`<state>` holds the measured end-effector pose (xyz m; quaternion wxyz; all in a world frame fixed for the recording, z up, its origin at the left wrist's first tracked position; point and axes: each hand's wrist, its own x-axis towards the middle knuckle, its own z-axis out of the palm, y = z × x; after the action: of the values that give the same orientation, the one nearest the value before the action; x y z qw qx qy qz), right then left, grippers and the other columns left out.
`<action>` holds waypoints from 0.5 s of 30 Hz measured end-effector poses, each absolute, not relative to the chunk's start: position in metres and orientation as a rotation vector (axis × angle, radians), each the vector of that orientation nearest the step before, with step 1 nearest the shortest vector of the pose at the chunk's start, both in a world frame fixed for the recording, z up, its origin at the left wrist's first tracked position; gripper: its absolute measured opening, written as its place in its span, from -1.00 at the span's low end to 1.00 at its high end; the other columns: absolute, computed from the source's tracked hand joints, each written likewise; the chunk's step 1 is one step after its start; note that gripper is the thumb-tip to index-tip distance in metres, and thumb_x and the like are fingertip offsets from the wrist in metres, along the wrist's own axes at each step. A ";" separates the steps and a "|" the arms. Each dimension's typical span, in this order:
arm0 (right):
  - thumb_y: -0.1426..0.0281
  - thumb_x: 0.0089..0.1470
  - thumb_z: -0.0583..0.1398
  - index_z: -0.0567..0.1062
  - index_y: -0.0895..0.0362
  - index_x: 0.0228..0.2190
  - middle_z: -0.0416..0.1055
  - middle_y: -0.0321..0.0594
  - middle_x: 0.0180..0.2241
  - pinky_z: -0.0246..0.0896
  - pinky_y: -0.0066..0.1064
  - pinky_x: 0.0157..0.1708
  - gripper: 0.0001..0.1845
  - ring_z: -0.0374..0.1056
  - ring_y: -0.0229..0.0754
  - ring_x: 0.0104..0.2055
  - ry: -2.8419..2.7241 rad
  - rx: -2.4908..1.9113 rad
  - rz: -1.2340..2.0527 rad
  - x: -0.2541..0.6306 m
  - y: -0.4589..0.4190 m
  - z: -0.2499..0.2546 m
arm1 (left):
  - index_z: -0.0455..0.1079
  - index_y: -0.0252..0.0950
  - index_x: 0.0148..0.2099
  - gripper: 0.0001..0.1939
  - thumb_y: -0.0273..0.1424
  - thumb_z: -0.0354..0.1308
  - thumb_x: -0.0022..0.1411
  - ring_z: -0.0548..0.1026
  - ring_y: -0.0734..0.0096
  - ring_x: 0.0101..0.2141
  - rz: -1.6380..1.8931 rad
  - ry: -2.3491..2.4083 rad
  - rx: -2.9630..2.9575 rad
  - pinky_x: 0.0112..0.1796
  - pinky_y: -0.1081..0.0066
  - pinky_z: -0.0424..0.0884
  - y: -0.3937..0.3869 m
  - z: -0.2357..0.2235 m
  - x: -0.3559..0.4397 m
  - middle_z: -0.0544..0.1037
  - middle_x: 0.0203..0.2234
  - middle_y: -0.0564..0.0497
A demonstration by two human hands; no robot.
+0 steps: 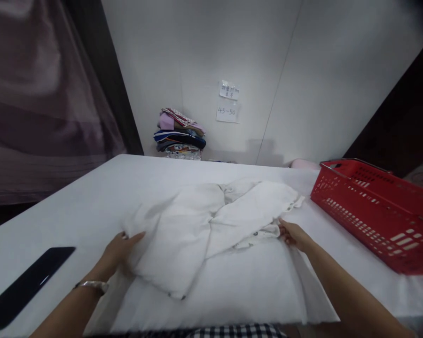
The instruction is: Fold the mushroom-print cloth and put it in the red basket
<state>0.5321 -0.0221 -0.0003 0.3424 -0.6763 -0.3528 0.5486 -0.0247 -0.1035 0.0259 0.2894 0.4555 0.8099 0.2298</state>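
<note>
A white garment (pixel 183 234) lies bunched and partly folded across the table in front of me, with small dark marks along one edge. My left hand (pixel 121 246) pinches the garment's left edge, a little blurred by motion; a silver bracelet (pixel 93 285) circles that wrist. On the other side my right hand (pixel 289 234) has its fingers closed on the garment's right edge. Between my arms a broad white stretch of cloth hangs toward the table's near edge; I cannot tell whether it belongs to the garment or the table covering.
A red plastic basket (pixel 366 211) stands at the right. On the left lies a dark flat phone-like slab (pixel 28 286). Folded clothes (pixel 179 131) are stacked beyond the far edge of the white table (pixel 127 173). Paper notes (pixel 227 112) hang on the wall.
</note>
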 end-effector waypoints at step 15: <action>0.35 -0.09 0.14 0.39 0.10 -0.48 0.45 -0.34 -0.46 0.37 -0.44 -0.31 -0.92 0.40 -0.25 -0.35 -0.705 -1.057 1.049 0.548 0.035 0.069 | 0.44 -0.40 -0.22 -0.81 -0.49 0.01 0.19 0.57 0.38 -0.42 1.815 1.142 0.319 -0.34 0.45 0.53 -0.121 0.115 -0.006 0.58 -0.54 0.05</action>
<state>0.5482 0.0351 0.0694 0.6794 -0.4707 -0.3138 0.4673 -0.0065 -0.1207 0.1149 0.4679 0.1299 0.4655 0.7400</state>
